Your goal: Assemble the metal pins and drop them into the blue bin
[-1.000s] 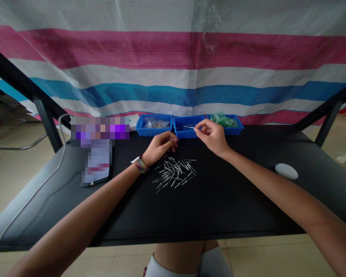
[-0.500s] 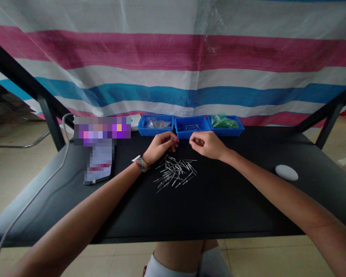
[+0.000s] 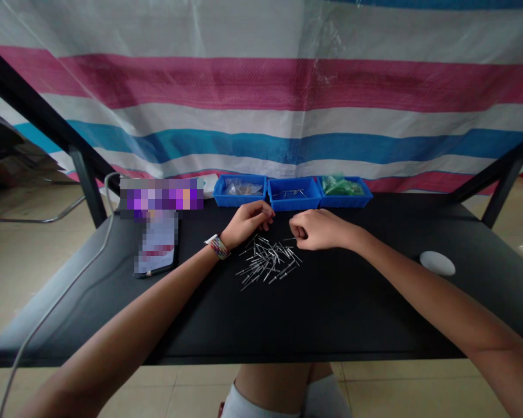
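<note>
A loose heap of thin metal pins [image 3: 268, 261] lies on the black table [image 3: 331, 302]. My left hand [image 3: 247, 222] rests at the heap's far left edge, fingers curled together; what they pinch is too small to name. My right hand [image 3: 317, 230] hovers at the heap's far right edge, fingers curled in a pinch just above the pins. Behind the hands stand three blue trays: the left tray [image 3: 239, 191] with a clear bag, the middle tray [image 3: 294, 194] with a few pins, the right tray [image 3: 345, 190] with green parts.
A blurred phone-like item [image 3: 157, 249] lies left of the hands, a white cable [image 3: 61, 302] runs along the table's left side, and a white oval object [image 3: 437, 263] sits at the right. A striped tarp hangs behind.
My right hand has drawn back from the middle blue tray, where it pinched a pin, down to the pin heap. My left hand has stayed in place.
</note>
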The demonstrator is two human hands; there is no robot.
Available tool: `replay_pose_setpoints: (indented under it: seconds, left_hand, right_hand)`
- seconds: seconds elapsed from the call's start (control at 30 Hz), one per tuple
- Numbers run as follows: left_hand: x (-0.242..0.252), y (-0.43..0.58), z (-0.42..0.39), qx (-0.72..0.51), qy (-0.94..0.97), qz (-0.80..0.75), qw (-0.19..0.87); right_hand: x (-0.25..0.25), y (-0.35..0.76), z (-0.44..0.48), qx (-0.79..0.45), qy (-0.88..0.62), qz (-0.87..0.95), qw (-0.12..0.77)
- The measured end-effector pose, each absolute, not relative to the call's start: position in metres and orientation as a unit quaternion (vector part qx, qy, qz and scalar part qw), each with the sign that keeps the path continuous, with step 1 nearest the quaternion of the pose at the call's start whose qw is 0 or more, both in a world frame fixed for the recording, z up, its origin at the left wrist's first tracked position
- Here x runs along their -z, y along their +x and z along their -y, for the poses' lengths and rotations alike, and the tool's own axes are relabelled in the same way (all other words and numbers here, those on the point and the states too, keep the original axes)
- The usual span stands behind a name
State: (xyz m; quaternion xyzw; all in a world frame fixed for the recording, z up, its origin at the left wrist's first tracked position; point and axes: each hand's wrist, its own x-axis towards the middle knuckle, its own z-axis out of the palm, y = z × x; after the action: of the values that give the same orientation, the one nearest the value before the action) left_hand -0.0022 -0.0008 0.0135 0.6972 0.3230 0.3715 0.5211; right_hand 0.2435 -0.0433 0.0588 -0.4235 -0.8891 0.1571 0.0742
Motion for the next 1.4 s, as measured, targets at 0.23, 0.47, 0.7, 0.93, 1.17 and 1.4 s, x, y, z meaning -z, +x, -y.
replay_pose_setpoints:
  seconds: [0.23, 0.47, 0.7, 0.93, 1.17, 1.4]
  left_hand:
    - [-0.014, -0.002, 0.002, -0.365, 0.715, -0.311, 0.509]
    - [-0.014, -0.002, 0.003, -0.361, 0.733, -0.307, 0.488]
    - [-0.012, -0.001, 0.002, -0.383, 0.719, -0.309, 0.492]
    - [-0.013, 0.001, 0.003, -0.392, 0.715, -0.308, 0.49]
    - [-0.013, 0.0, 0.003, -0.394, 0.714, -0.311, 0.489]
    - [-0.01, 0.0, 0.002, -0.396, 0.708, -0.317, 0.491]
  right_hand:
    - [-0.031, 0.233, 0.038, -0.196, -0.421, 0.841, 0.278]
    - [0.002, 0.223, 0.033, -0.456, -0.419, 0.636, 0.461]
    - [0.004, 0.225, 0.032, -0.469, -0.404, 0.617, 0.487]
    - [0.004, 0.225, 0.031, -0.465, -0.407, 0.605, 0.503]
    - [0.003, 0.225, 0.031, -0.461, -0.407, 0.606, 0.504]
    - [0.004, 0.226, 0.031, -0.469, -0.406, 0.603, 0.501]
